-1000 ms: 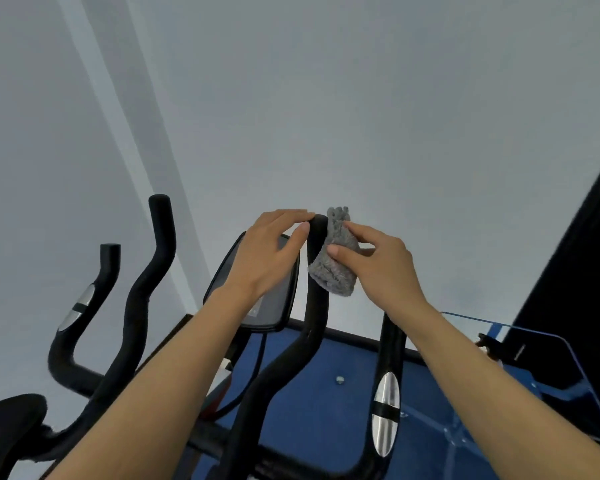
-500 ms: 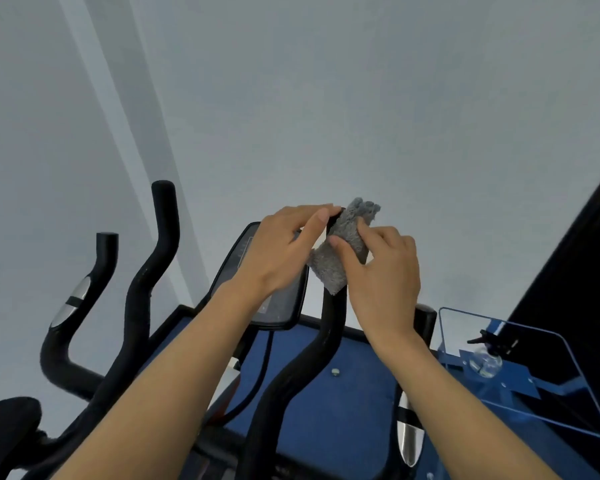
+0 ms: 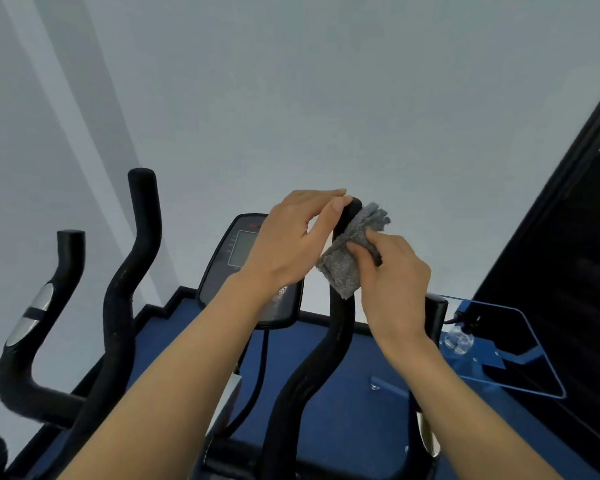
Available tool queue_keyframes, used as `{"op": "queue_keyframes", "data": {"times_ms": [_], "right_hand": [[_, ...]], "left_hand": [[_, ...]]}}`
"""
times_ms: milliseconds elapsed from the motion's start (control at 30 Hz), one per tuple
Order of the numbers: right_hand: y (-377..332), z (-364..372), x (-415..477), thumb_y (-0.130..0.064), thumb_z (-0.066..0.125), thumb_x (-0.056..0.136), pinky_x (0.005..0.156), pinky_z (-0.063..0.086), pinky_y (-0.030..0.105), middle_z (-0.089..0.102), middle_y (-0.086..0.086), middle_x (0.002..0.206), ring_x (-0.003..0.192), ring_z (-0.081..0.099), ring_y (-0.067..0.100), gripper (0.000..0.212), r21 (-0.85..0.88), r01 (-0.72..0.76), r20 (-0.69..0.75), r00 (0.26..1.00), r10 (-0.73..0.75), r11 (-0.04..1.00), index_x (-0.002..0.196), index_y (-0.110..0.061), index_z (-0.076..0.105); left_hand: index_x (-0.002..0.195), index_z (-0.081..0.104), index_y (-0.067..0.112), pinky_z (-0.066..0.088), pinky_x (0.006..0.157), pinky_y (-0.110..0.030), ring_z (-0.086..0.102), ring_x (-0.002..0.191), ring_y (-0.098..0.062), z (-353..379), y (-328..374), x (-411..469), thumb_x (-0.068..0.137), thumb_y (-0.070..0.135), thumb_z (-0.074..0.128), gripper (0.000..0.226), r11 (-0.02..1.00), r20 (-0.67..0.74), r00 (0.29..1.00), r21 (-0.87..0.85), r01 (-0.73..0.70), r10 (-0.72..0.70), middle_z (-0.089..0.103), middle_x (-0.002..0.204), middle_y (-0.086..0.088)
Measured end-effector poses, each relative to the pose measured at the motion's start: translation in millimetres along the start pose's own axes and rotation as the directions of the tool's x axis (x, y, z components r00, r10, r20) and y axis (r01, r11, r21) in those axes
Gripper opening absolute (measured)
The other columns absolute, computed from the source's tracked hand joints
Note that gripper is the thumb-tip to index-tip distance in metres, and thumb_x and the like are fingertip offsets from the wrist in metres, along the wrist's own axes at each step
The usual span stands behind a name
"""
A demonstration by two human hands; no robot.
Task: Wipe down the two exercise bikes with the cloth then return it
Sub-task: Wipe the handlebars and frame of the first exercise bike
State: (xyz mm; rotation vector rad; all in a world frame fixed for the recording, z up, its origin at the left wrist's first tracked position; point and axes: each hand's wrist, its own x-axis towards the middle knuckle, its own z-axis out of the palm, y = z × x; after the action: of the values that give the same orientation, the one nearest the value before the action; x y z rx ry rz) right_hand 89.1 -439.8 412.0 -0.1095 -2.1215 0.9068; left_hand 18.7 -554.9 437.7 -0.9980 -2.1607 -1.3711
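Two hands meet at the upper end of a black handlebar [image 3: 340, 320]: the left hand [image 3: 291, 244] pinches the bar's tip between nearly straight fingers and thumb, while the right hand [image 3: 395, 282], fingers curled, grips the grey cloth [image 3: 343, 268] and presses it against the bar's 3 o'clock side just below the tip. At 9 o'clock of the bar stands the console [image 3: 236, 261], and at 4 o'clock of the right hand sits a clear spray bottle [image 3: 459, 337].

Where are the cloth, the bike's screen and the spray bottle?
cloth [image 3: 342, 271]: head view, its lower fuzzy flap.
screen [image 3: 242, 249]: head view, middle of its grey display.
spray bottle [image 3: 459, 338]: head view, its clear round body.
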Motion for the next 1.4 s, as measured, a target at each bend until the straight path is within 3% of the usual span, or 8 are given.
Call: {"op": "queue_keyframes", "data": {"times_ms": [267,500,633,833,1033,1200,1300,1400], "right_hand": [[-7.9,3.8,3.0,-0.01,0.059,0.087,0.059,0.033,0.003,0.041,-0.006,0.066,0.057,0.041,0.005,0.015,-0.078,-0.032,0.004,0.999,0.032,0.996,0.072,-0.01,0.056],[13.4,-2.8,-21.5,-0.018,0.061,0.086,0.06,0.032,0.012,0.058,0.005,0.074,0.064,0.049,0.01,0.01,-0.085,-0.119,0.12,0.984,0.129,0.989,0.087,-0.009,0.066],[10.2,-12.1,-19.6,-0.021,0.065,0.083,0.071,0.03,-0.005,0.059,-0.003,0.091,0.073,0.05,0.001,0.023,0.016,-0.147,0.013,0.989,0.147,0.989,0.104,-0.013,0.066],[4.1,-9.2,-3.6,-0.023,0.063,0.085,0.079,0.036,0.005,0.057,-0.009,0.1,0.089,0.052,0.001,0.031,0.12,-0.168,0.031,0.986,0.166,0.978,0.115,-0.015,0.061],[4.9,8.0,-3.4,-0.017,0.055,0.09,0.052,0.026,0.022,0.039,-0.005,0.058,0.057,0.038,0.014,0.018,-0.101,-0.059,0.072,0.995,0.067,0.993,0.072,-0.011,0.054],[10.6,-2.3,-19.5,-0.012,0.054,0.09,0.052,0.019,0.026,0.038,-0.002,0.057,0.053,0.035,0.015,0.026,-0.181,-0.015,0.201,0.978,0.052,0.983,0.065,-0.005,0.052],[2.2,-2.5,-1.9,-0.018,0.053,0.09,0.051,0.028,0.021,0.037,-0.004,0.051,0.047,0.031,0.011,0.041,-0.14,-0.081,0.13,0.987,0.099,0.987,0.053,-0.016,0.036],[-4.1,5.6,-1.6,-0.009,0.052,0.09,0.053,0.018,0.025,0.041,0.0,0.064,0.057,0.034,0.014,0.028,-0.209,-0.039,0.119,0.991,0.065,0.977,0.063,-0.012,0.046]], "left_hand": [[0.112,0.066,0.026,0.043,0.097,-0.028,0.053,0.113,0.002,5.0,-4.6,-1.8,0.095,0.04,0.037,0.036,0.996,-0.044,0.999,-0.081,0.024,-0.027,0.056,0.115,0.025],[0.113,0.064,0.033,0.034,0.099,-0.012,0.048,0.114,0.009,10.3,-4.1,-8.0,0.089,0.029,0.057,0.025,0.992,-0.043,0.996,-0.105,0.075,-0.08,0.054,0.118,0.029],[0.107,0.064,0.04,0.036,0.098,-0.016,0.048,0.111,0.012,9.3,-2.6,-5.1,0.086,0.027,0.063,0.025,0.986,-0.052,0.991,-0.112,0.12,-0.126,0.054,0.112,0.035],[0.102,0.065,0.039,0.039,0.101,-0.024,0.051,0.112,0.006,11.1,-0.4,-2.4,0.083,0.018,0.067,0.028,0.965,-0.058,0.98,-0.195,0.176,-0.19,0.06,0.11,0.028],[0.099,0.066,0.033,0.042,0.097,-0.028,0.054,0.108,0.005,15.0,-3.5,0.3,0.082,0.014,0.068,0.026,0.958,-0.072,0.978,-0.228,0.177,-0.198,0.063,0.109,0.024],[0.096,0.064,0.037,0.043,0.096,-0.031,0.055,0.107,0.002,14.1,-2.6,0.2,0.083,0.016,0.067,0.026,0.964,-0.064,0.98,-0.202,0.171,-0.188,0.061,0.107,0.029],[0.098,0.063,0.037,0.043,0.095,-0.03,0.054,0.109,0.002,13.0,-3.0,1.2,0.083,0.016,0.067,0.026,0.968,-0.061,0.984,-0.199,0.154,-0.169,0.06,0.108,0.029],[0.096,0.062,0.038,0.044,0.092,-0.026,0.055,0.107,0.002,18.6,-4.3,-1.4,0.083,0.014,0.065,0.028,0.959,-0.095,0.979,-0.237,0.153,-0.18,0.06,0.107,0.029]]}}
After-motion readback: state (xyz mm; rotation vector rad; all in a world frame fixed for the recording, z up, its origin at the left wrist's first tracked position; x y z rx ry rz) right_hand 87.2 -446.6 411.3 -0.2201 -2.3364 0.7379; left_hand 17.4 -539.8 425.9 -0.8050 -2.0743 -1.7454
